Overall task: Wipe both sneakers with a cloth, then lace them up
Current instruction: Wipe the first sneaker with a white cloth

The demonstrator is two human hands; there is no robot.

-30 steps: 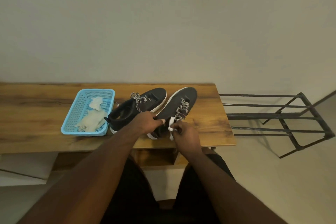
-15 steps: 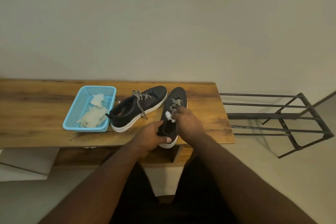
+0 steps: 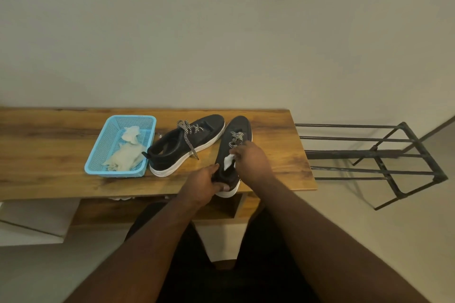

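Observation:
Two black sneakers with white soles and black-and-white laces lie on the wooden table. The left sneaker rests untouched beside the basket. My left hand grips the heel of the right sneaker, which points away from me near the table's front edge. My right hand holds a small white cloth pressed against that sneaker's opening, just below its laces.
A blue plastic basket with more pale cloths stands at the left of the sneakers. A black metal rack stands on the floor right of the table. A plain wall runs behind the table.
The right sneaker has turned from lying tilted beside the left one to pointing straight away from me. My left hand slid to its heel, and my right hand moved the cloth up to its opening.

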